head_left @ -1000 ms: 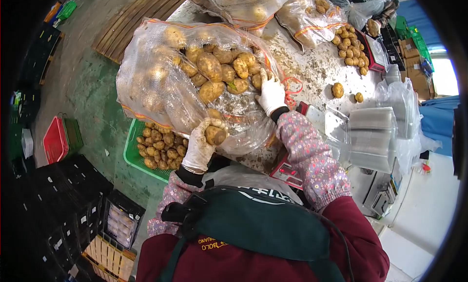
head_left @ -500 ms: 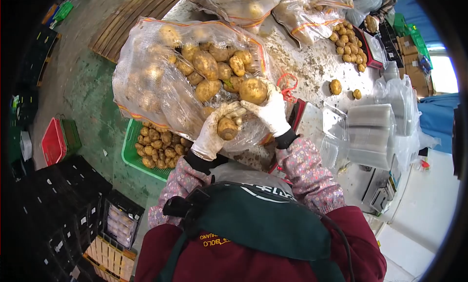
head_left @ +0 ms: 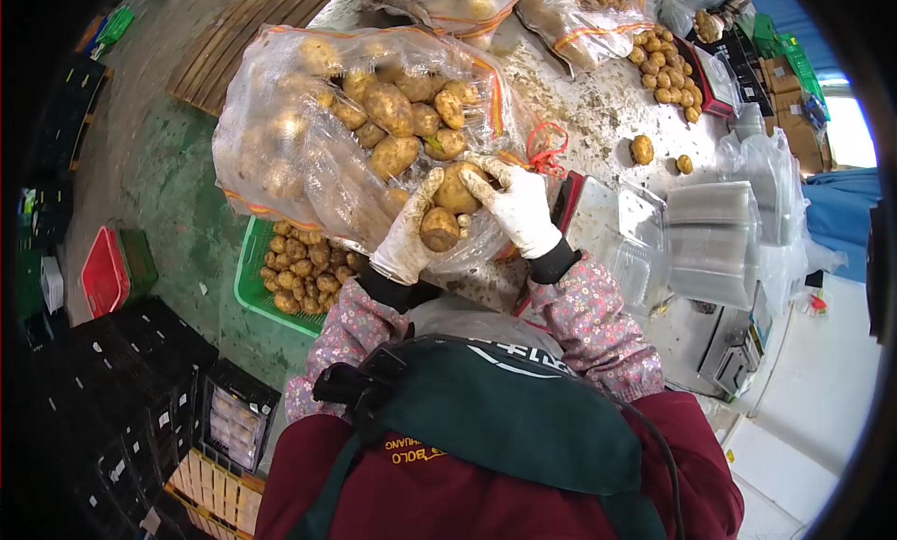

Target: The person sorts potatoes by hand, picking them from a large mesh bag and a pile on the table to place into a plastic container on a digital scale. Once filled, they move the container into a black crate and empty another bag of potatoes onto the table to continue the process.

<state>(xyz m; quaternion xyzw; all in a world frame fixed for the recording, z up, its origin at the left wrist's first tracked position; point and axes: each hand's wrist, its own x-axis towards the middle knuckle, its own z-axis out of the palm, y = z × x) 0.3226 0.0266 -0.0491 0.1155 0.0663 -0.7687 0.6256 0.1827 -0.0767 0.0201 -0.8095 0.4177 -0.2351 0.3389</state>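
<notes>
Both my hands wear dirty white gloves and meet in front of an open clear plastic sack [head_left: 308,176] full of potatoes. My left hand [head_left: 405,241] is closed round a smaller potato [head_left: 439,230], and its fingertips also touch a large potato [head_left: 456,189] just above. Fingers of my right hand [head_left: 517,209] are curled over that large potato from the right side. The two potatoes are held close together. Behind them, several loose potatoes [head_left: 389,110] show in the sack's mouth.
Below left is a green crate [head_left: 249,292] of small potatoes. At right are a scale [head_left: 584,227], clear plastic trays [head_left: 710,246] and two single potatoes [head_left: 642,149]. Farther back, potatoes are heaped on another scale [head_left: 712,92], beside more sacks [head_left: 584,26].
The large potato has moved left and down, from my right hand's fingertips to between both hands. My right hand's fingers have curled over it. The smaller potato stays in my left hand.
</notes>
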